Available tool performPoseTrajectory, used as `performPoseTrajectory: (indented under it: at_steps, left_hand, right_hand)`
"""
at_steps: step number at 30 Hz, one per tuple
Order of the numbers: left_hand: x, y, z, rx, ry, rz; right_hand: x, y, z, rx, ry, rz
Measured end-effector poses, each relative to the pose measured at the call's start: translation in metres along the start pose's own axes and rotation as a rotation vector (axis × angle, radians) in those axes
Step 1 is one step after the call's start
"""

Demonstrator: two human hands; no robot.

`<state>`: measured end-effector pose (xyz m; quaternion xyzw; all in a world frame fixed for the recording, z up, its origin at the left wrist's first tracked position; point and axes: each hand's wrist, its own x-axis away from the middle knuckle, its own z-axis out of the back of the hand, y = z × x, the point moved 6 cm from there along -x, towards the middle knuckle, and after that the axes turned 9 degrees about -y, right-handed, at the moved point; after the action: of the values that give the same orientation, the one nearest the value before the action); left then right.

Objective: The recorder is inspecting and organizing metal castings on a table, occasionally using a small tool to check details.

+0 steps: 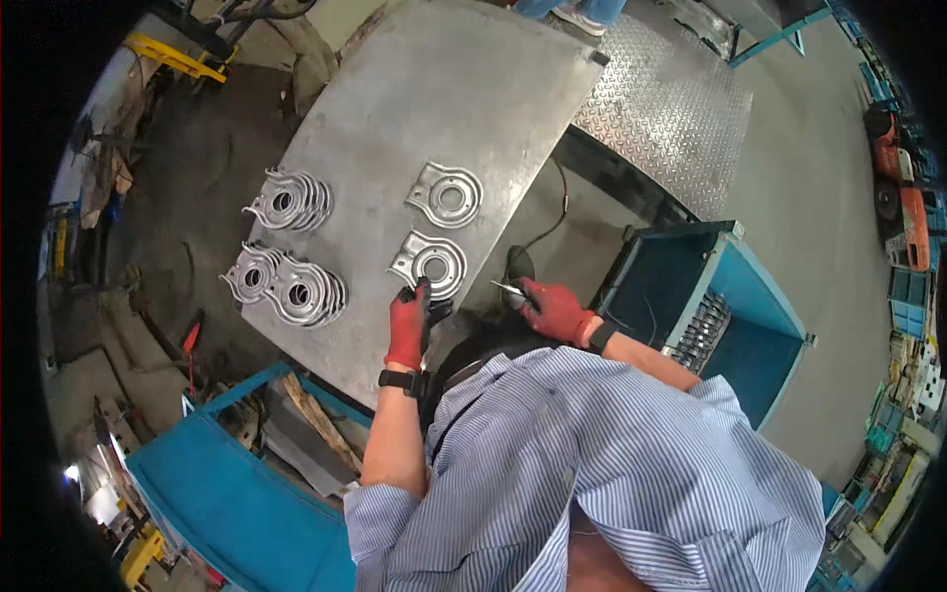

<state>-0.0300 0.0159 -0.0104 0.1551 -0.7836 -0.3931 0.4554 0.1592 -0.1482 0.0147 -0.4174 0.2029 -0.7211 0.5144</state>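
Note:
On the metal table [434, 99] lie two stamped ring-shaped metal brackets: the far bracket [471, 187] and the near bracket [412, 246]. My left hand [407, 331], in a red glove with dark fingertips, has its thumb and fingers closed at the near bracket's lower edge. To the right, past the table edge, my right hand [560, 314] wears a matching glove and grips a slim pointed tool [507, 288]. Its bright tip points left toward the near bracket; the tool's exact kind is unclear. Stacks of similar brackets [318, 192] and bracket piles [330, 293] sit on the table's left side.
A blue open-fronted bin [758, 286] at right contains several metal parts [702, 328]. Another blue container [227, 493] stands at lower left. Beyond the table's right edge are a cable [565, 202] and a tread-plate platform [661, 109]. Someone's legs [582, 12] show at the top.

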Motion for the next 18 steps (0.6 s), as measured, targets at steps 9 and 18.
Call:
performPoseTrajectory:
  at_steps: [9, 18]
  left_hand:
    - [-0.021, -0.007, 0.008, -0.477, 0.14, 0.063]
    - [-0.038, -0.02, 0.024, -1.024, 0.313, -0.059]
  right_hand:
    - [-0.031, -0.011, -0.03, 0.08, -0.073, 0.044]
    - [-0.036, -0.019, -0.036, 0.075, 0.042, 0.113]
